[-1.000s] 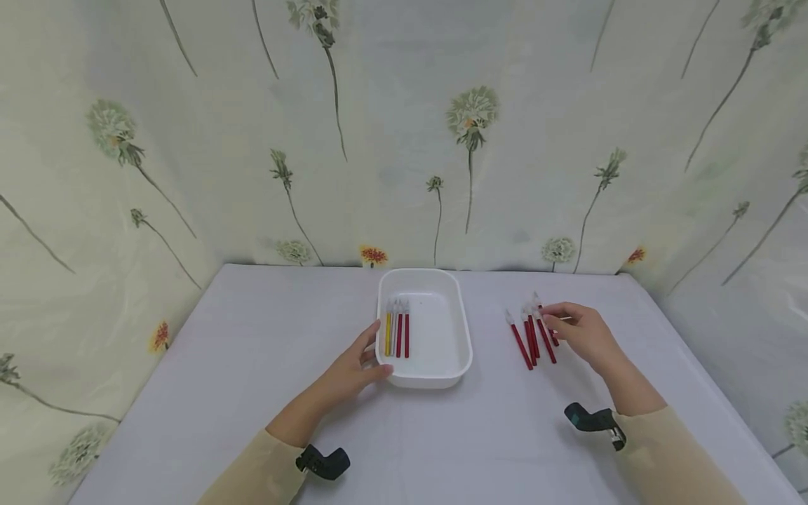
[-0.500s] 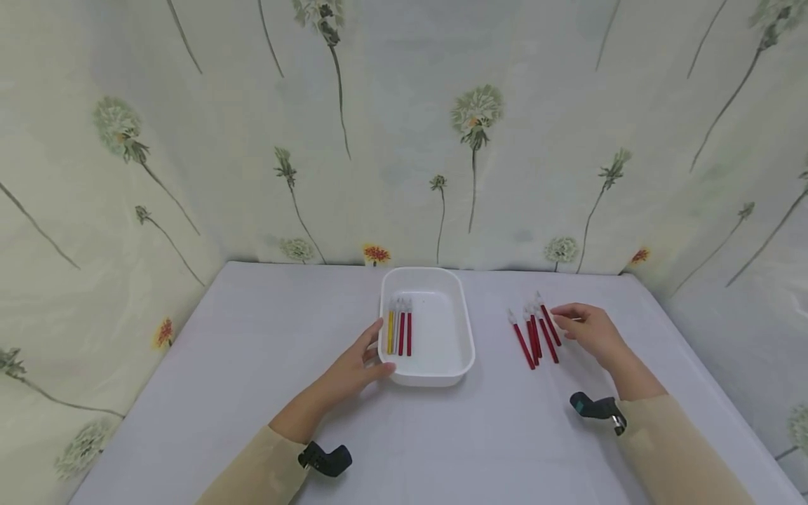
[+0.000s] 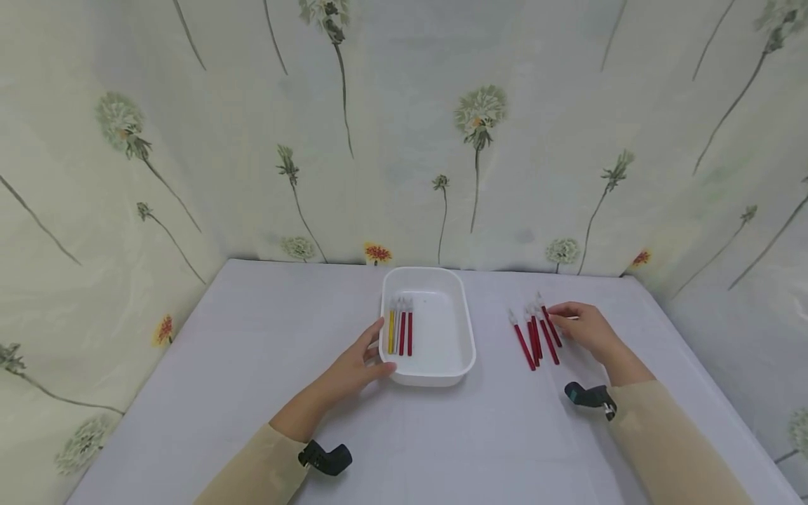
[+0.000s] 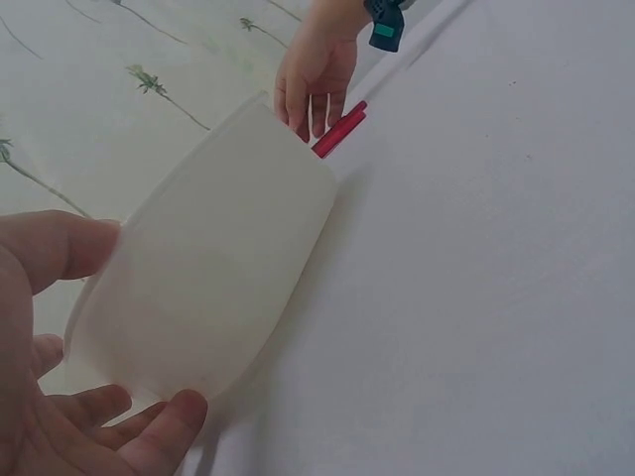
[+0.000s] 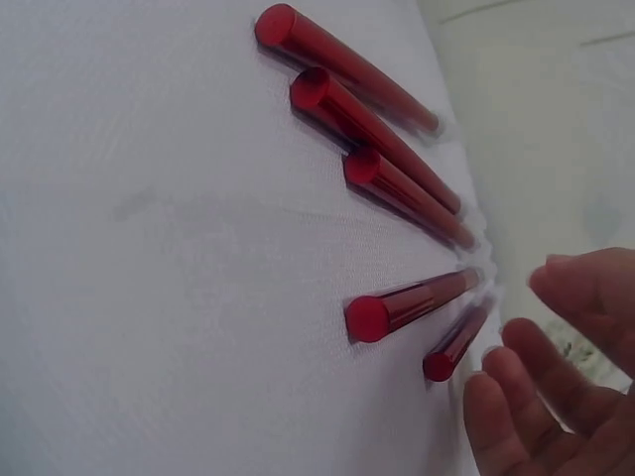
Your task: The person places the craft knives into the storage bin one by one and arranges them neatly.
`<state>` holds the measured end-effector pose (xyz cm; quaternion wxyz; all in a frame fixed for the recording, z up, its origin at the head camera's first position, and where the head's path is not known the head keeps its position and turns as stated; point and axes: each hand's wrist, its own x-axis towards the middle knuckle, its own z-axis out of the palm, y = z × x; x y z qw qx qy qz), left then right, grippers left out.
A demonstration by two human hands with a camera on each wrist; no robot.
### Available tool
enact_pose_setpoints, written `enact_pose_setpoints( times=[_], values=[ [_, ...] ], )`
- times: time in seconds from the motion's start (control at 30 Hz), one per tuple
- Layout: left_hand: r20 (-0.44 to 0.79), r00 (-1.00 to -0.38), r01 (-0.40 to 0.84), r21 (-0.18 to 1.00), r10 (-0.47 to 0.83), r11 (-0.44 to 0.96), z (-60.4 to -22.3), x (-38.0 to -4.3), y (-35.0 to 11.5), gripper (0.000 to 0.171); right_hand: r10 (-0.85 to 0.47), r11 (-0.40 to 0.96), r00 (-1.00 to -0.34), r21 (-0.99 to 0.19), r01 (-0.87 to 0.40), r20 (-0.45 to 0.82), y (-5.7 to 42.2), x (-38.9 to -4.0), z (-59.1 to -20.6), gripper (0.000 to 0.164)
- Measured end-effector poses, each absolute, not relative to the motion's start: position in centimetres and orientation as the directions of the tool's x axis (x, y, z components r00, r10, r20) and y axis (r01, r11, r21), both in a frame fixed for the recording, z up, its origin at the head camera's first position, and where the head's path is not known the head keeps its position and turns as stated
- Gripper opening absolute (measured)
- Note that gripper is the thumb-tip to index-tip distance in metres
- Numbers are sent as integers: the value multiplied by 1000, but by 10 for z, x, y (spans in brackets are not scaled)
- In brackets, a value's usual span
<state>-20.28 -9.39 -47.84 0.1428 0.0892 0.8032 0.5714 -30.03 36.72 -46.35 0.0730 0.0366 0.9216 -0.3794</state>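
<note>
Right hand [image 3: 587,331] nearer red pens [image 3: 535,341], left hand [image 3: 347,372] against white tray [image 3: 443,330].

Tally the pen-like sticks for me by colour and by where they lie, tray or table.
Yellow stick in the white tray: 1
Silvery stick in the tray: 1
Red sticks in the tray: 2
Red sticks on the table: 5
Total: 9

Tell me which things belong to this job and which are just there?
Likely the job:
white tray, held by the left hand
four sticks inside
five red sticks near the right hand

Just there:
flowered backdrop
white cloth
two black wrist devices
</note>
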Motion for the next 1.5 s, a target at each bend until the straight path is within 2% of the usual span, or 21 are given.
enact_pose_setpoints(
  times=[0.73,1.5],
  values=[
    [-126,-944,-13,938,306,347,-475,-200,-93,91,-28,711,-976,-690,134,-218,367,-308,-466,35],
    [-137,-943,-26,938,302,345,-475,-200,-92,91,-46,766,-983,-637,80,-178,378,-313,-470,41]
  ],
)
